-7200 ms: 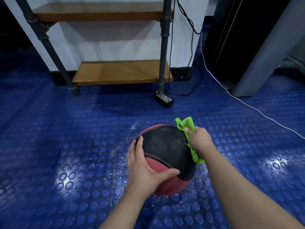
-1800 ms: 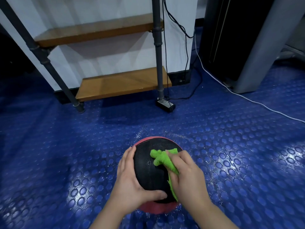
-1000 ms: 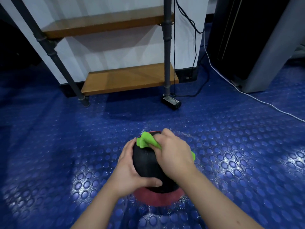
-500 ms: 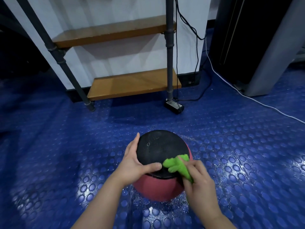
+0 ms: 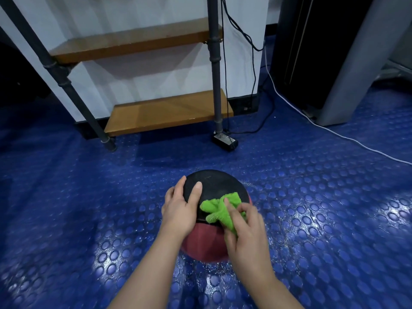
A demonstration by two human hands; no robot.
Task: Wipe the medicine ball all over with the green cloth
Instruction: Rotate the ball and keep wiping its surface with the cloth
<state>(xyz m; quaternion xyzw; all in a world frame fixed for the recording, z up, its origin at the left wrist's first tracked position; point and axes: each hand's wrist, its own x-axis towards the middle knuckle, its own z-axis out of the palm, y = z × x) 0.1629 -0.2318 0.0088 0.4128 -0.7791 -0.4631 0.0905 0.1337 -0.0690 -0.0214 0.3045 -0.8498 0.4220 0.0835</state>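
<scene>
Green cloth (image 5: 219, 208), bunched into a rough wad, lay on the upper right of the ball (image 5: 218, 184), pinched under the curled fingers (image 5: 231, 210) of the right hand (image 5: 247, 237) and pressed to the surface. Its long axis ran on a slant, from the palm up and away past the fingertips. The loose end fanned out beyond them across the black panel, pointing away from the person and a little to the left. Being round, the ball had no long axis of its own. It sat on the floor (image 5: 89, 197) with its black half turned up and away and its red half turned toward the person. The seam between them ran roughly side to side, just under the right fingertips. The left hand (image 5: 180, 210) lay flat on the ball's left side, with fairly straight fingers set a little apart. The index reached up over the far left edge and the thumb (image 5: 196, 190) lay on the black top, just left of the cloth's loose end and apart from it. Pale specks glinted on the blue studded floor beside the ball. Well beyond both sets of fingertips stood a wooden shelf (image 5: 165, 112) on grey pipes.
</scene>
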